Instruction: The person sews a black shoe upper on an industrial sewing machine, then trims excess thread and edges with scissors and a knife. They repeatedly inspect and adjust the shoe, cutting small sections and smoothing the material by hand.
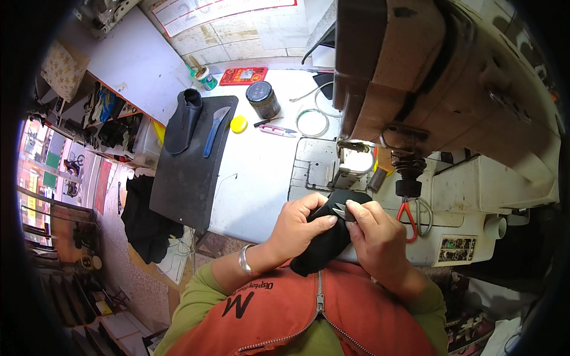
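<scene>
At the near side, a red vest [267,314] is covering the person's front. Just beyond it, the black piece [322,252] is hanging between the two hands at the near edge of the table [252,204], its lower end extending toward the vest. The left hand [298,227] is gripping this piece from the left, thumb and fingers clamped on its upper part; a bracelet [243,261] is encircling the left wrist. The right hand [380,231] is holding a pointed metal tool [342,212], thumb and fingers closed on it, with the tips pointing left, toward the left thumb. Scissors [411,218] are lying just right of the right hand. Black cloth [145,219] is hanging left of the table. Farther off, at left, a dark mat [190,178] is supporting a blue-handled knife [214,135] and a black sleeve-shaped part [183,127]. The sewing machine [380,89] is occupying the right side. Beyond the mat's right edge, a yellow lid [238,124] and pink snips [276,130] are lying near a dark jar [263,99]. At the far edge, a red box [243,75] is lying right of a tin [207,80].
</scene>
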Demonstrator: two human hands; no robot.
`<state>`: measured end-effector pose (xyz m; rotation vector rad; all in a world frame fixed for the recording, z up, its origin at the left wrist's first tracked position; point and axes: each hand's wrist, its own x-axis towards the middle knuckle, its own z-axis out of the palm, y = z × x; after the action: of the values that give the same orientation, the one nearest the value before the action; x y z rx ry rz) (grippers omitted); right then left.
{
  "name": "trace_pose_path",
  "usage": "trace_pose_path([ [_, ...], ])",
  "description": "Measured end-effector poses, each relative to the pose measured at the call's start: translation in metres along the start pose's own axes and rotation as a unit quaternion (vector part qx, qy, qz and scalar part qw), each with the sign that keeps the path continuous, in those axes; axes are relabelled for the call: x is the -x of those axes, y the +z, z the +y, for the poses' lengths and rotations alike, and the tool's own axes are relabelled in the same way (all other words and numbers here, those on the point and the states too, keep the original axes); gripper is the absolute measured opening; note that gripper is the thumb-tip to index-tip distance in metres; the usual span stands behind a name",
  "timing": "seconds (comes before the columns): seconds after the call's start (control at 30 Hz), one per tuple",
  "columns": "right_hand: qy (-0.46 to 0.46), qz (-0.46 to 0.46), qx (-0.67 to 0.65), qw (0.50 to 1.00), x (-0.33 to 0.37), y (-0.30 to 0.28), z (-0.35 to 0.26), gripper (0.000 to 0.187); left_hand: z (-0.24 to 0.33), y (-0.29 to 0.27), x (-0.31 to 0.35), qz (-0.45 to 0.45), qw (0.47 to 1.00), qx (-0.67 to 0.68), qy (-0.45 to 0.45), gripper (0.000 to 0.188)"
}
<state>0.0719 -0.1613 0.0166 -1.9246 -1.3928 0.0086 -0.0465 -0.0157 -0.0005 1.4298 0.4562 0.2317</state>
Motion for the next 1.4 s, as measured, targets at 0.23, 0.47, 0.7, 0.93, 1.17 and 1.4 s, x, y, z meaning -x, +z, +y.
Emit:
trace_pose_path([
  [0.23,0.289,0.062,-0.533,0.793,0.019,0.045,0.011,0.019,-0.012,0.007,-0.001,-0.038,0.979,0.192,-0.054,0.008],
  [0.47,0.029,0.028,-0.085,0.996,0.01,0.004,0.015,0.038,-0.012,0.002,-0.003,-0.015,0.988,0.15,-0.039,0.008],
  [0.7,0.002,0.0,-0.008,1.0,0.006,-0.002,0.007,0.039,-0.008,0.002,0.001,-0.004,0.995,0.089,-0.034,0.009],
  [0.93,-0.009,-0.006,0.013,1.0,0.005,-0.002,0.005,0.039,-0.008,0.003,0.002,0.005,0.998,0.052,-0.028,0.011],
  [1.17,-0.02,-0.026,0.062,0.998,0.005,-0.004,0.0,0.04,-0.009,0.003,0.002,0.013,0.999,0.028,-0.012,0.012],
  [1.4,0.029,0.026,-0.123,0.992,0.008,0.018,0.014,0.03,-0.012,0.005,0.003,-0.01,0.998,0.041,-0.036,0.011],
])
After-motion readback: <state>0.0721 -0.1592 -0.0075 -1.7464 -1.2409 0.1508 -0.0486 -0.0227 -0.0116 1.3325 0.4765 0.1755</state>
